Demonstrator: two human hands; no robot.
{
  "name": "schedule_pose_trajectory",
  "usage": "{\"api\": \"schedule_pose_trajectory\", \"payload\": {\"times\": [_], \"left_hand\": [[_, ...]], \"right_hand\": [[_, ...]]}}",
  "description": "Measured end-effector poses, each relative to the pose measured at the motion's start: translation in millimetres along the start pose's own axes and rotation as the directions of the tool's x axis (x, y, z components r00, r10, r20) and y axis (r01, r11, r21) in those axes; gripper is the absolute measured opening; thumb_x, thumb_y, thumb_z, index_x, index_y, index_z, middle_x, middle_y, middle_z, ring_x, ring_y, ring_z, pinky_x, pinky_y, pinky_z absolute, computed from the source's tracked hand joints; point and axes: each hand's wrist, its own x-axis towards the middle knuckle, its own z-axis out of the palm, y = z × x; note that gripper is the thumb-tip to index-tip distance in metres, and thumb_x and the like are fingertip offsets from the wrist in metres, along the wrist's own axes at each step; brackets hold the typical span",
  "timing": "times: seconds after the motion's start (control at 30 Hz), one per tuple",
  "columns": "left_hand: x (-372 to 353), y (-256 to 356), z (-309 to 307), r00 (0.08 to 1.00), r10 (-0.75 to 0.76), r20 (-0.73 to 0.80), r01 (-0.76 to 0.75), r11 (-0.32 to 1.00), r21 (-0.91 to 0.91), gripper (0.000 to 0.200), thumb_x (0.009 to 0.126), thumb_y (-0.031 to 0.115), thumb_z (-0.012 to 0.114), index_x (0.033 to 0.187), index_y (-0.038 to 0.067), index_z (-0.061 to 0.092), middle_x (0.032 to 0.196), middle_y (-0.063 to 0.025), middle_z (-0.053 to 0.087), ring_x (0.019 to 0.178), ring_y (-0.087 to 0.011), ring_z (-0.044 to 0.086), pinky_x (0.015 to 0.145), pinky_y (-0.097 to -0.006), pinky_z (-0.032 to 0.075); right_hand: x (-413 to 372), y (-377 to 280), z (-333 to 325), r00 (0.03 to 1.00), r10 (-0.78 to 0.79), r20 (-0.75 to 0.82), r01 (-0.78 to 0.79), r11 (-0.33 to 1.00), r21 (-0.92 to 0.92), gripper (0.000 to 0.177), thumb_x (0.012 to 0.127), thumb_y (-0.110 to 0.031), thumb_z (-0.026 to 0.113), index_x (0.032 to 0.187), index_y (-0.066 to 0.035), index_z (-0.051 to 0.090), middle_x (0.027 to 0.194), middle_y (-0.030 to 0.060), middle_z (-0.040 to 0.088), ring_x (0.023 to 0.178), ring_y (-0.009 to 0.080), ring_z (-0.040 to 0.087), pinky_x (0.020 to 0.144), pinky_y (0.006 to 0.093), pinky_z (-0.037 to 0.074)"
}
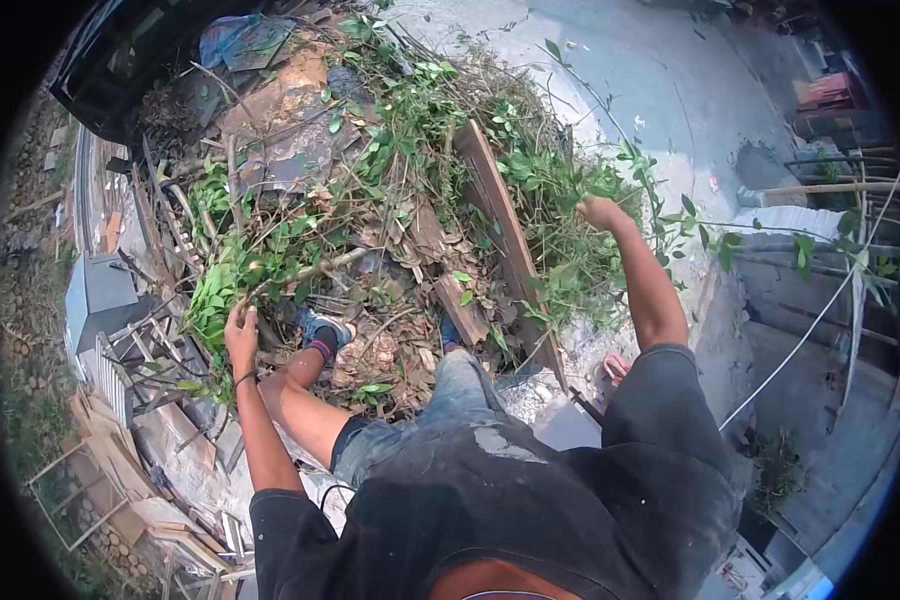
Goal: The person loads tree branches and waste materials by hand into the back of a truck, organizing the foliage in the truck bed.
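On the left, my left hand (240, 338) is closed around the lower end of a leafy branch (315, 268), whose bare stem slants up to the right over the pile. Bright green leaves (213, 295) hang beside that hand. My right hand (600, 212) is raised at the right side of the heap, its fingers curled in a fist on a thin leafy vine (625, 150). The exact grip there is partly hidden by foliage. Between my hands lies a heap of cut greenery (400, 150), dry leaves and wood.
A long brown plank (505, 235) leans across the heap, with a shorter broken board (460, 305) nearby. My shoe (328, 326) stands among dry leaves. Scrap wood frames (120, 470) lie at left. Pale concrete (660, 60) borders the heap, and a thin pole (820, 310) crosses at right.
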Motion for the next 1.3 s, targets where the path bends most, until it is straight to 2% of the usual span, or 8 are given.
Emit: {"api": "schedule_pose_trajectory", "payload": {"times": [0.17,0.43,0.6,0.83,1.0,1.07,1.13,1.3], "left_hand": [[1.8,-21.3,27.0,0.999,0.039,0.031,-0.039,0.999,-0.001,0.043,0.089,0.025,0.064,0.126,0.007,0.055,0.09,-0.0026,0.063,0.074,-0.0073,0.059,0.059,-0.0199,0.044],[1.0,-2.7,139.9,0.973,0.065,0.222,-0.07,0.997,0.015,0.04,0.088,0.02,0.064,0.122,0.001,0.057,0.089,-0.0057,0.064,0.07,-0.0085,0.057,0.055,-0.0211,0.044],[-49.8,54.8,180.1,0.917,0.097,0.387,0.001,0.969,-0.245,0.043,0.091,0.017,0.06,0.129,0.0,0.05,0.119,-0.0163,0.06,0.104,-0.019,0.06,0.089,-0.0305,0.048],[-85.0,-7.4,171.9,0.917,-0.054,0.396,0.216,0.9,-0.378,0.041,0.094,0.01,0.056,0.129,-0.007,0.045,0.118,-0.0188,0.059,0.105,-0.0226,0.061,0.089,-0.0302,0.049],[-84.4,-61.6,155.2,0.934,-0.221,0.282,0.312,0.889,-0.335,0.037,0.096,0.014,0.053,0.127,-0.006,0.047,0.11,-0.0203,0.062,0.095,-0.0226,0.064,0.081,-0.0298,0.052],[-82.8,-65.5,150.9,0.935,-0.238,0.264,0.32,0.888,-0.331,0.038,0.096,0.015,0.052,0.127,-0.006,0.047,0.109,-0.0198,0.063,0.094,-0.0217,0.064,0.081,-0.0296,0.052],[-76.4,-57.8,150.6,0.942,-0.227,0.249,0.302,0.896,-0.325,0.035,0.095,0.011,0.053,0.125,-0.006,0.049,0.107,-0.0172,0.064,0.093,-0.02,0.064,0.081,-0.0281,0.051],[-62.0,-30.0,161.2,0.949,-0.152,0.276,0.247,0.902,-0.355,0.038,0.096,0.016,0.052,0.126,-0.006,0.048,0.111,-0.0164,0.062,0.094,-0.019,0.063,0.081,-0.0281,0.05]], "right_hand": [[-91.4,-92.1,199.9,0.943,-0.221,0.247,0.169,0.962,0.217,0.049,0.087,-0.044,0.056,0.117,-0.006,0.059,0.112,0.0207,0.063,0.105,0.0393,0.058,0.09,0.0447,0.046],[-139.1,-110.8,312.0,0.841,-0.11,0.53,-0.024,0.97,0.241,0.063,0.08,-0.054,0.061,0.113,-0.001,0.063,0.112,0.0249,0.062,0.108,0.038,0.058,0.092,0.0431,0.045],[5.3,-182.1,293.0,0.998,0.008,0.056,-0.044,0.726,0.686,0.081,0.074,-0.062,0.064,0.121,0.003,0.056,0.112,0.027,0.061,0.108,0.037,0.059,0.092,0.0418,0.046],[276.3,-377.3,216.9,0.97,0.229,0.077,-0.118,0.169,0.979,0.137,0.058,-0.084,0.059,0.142,0.013,0.011,0.147,0.0318,0.021,0.138,0.038,0.026,0.113,0.0412,0.022],[343.2,-435.4,259.7,0.913,0.406,0.04,-0.153,0.249,0.956,0.096,0.06,-0.06,0.075,0.118,0.014,0.053,0.11,0.03,0.061,0.102,0.0389,0.061,0.091,0.0378,0.049],[346.4,-433.7,284.5,0.925,0.339,-0.169,0.072,0.279,0.958,0.062,0.068,-0.049,0.074,0.093,0.008,0.065,0.083,0.0248,0.068,0.075,0.0308,0.067,0.075,0.0365,0.053],[299.5,-416.8,253.7,0.974,0.228,0.001,0.062,-0.271,0.961,0.042,0.076,-0.039,0.071,0.083,0.001,0.064,0.07,0.0158,0.067,0.069,0.0201,0.066,0.065,0.035,0.05],[210.8,-284.6,201.8,0.903,0.33,-0.275,0.267,0.07,0.961,0.027,0.086,-0.029,0.065,0.076,-0.006,0.057,0.058,-0.0039,0.049,0.054,0.0084,0.049,0.049,0.0257,0.038]]}}
